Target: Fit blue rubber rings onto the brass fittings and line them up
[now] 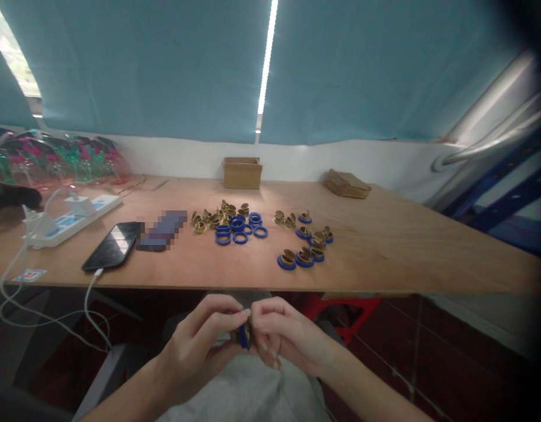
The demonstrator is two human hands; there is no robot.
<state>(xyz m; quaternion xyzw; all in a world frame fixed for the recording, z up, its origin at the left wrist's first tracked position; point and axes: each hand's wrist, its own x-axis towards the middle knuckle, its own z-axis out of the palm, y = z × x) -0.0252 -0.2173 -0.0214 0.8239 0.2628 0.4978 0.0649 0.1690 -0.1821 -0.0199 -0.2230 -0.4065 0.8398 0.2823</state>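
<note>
I count one left hand [195, 337] and one right hand [292, 334], one blue-ringed brass piece [244, 336] between them, at least six more on the worktop [393, 246], two ringless brass pieces [290, 220] nearby, over five loose blue rings [260, 232], one black smartphone [112, 247], one power strip [105, 205], one cardboard box [242, 175].

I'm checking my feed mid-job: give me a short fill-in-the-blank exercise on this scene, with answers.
1. The ring between the left hand and right hand is ____.
2. Loose rings lie to the ____ of the ring-fitted brass pieces.
3. A white cable plugs into a dark ____.
4. Behind the loose rings stands a cardboard ____.

Answers: blue; left; phone; box.
</note>
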